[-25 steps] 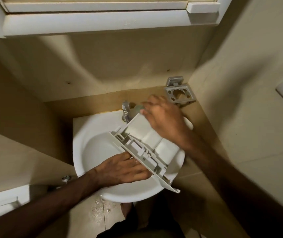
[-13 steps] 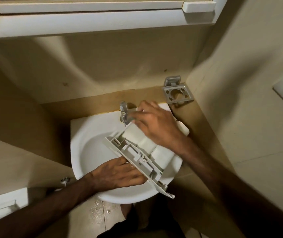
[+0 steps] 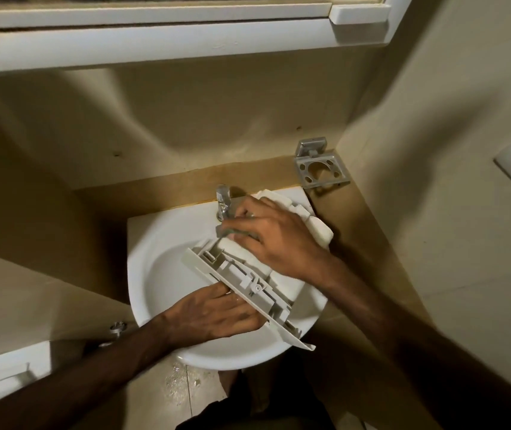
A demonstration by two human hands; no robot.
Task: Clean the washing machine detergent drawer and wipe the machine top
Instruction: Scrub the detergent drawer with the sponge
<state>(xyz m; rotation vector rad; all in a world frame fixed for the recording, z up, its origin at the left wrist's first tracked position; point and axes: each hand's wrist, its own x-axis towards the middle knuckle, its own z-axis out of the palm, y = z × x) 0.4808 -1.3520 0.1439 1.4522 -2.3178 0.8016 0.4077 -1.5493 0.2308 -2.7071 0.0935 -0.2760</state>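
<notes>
A white detergent drawer (image 3: 254,287) lies tilted across the white sink (image 3: 145,243), its front panel facing the near left. From the left, my left hand (image 3: 214,315) grips that panel, with its fingers tucked under the edge. My right hand (image 3: 276,240) reaches over the compartments and holds a small grey-green scrub pad (image 3: 229,232) against the drawer's inner end, just below the tap (image 3: 223,200). The far end of the drawer pokes out behind my right hand, over the sink's back right corner. Most of the pad is hidden by my fingers.
A metal toothbrush holder (image 3: 321,169) is fixed to the wall at the back right. A white cabinet (image 3: 155,41) hangs overhead. Tiled walls close in on both sides. A white fixture (image 3: 0,373) and a small valve (image 3: 117,328) sit low on the left.
My right hand has slid left along the drawer with the pad, from the back compartment towards the tap. My left hand keeps its hold on the front panel.
</notes>
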